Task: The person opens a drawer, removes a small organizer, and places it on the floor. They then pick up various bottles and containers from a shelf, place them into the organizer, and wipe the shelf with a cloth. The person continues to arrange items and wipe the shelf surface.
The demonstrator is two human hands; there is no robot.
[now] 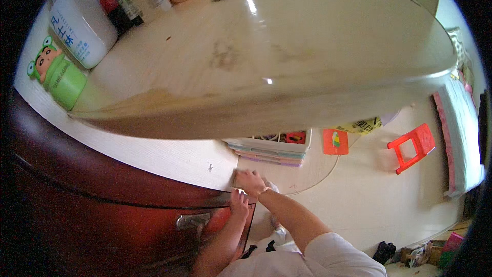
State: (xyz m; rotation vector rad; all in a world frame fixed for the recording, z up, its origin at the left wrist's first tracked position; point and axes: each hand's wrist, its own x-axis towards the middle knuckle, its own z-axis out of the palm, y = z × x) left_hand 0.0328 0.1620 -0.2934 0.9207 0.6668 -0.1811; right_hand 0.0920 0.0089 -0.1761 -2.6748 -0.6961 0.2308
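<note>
My right hand [250, 183], with a bracelet at the wrist, is at the corner of the white cabinet top [180, 157]. Its fingers curl over something brownish at that corner, too blurred to name. Just below and to the left, my left hand [239, 204] touches the cabinet's edge with its fingers apart, and nothing shows in it. Beneath both hands is the glossy red-brown cabinet front [127, 223], which carries a metal handle [193, 221].
A glossy beige panel [307, 34] spans the upper view. Bottles, including a white one [82, 27], and a green frog-hooded cup [63, 80] stand at left. Stacked plastic organizers [269, 150], a red card [335, 142], a cable [326, 179] and a red stool [413, 148] are lower down.
</note>
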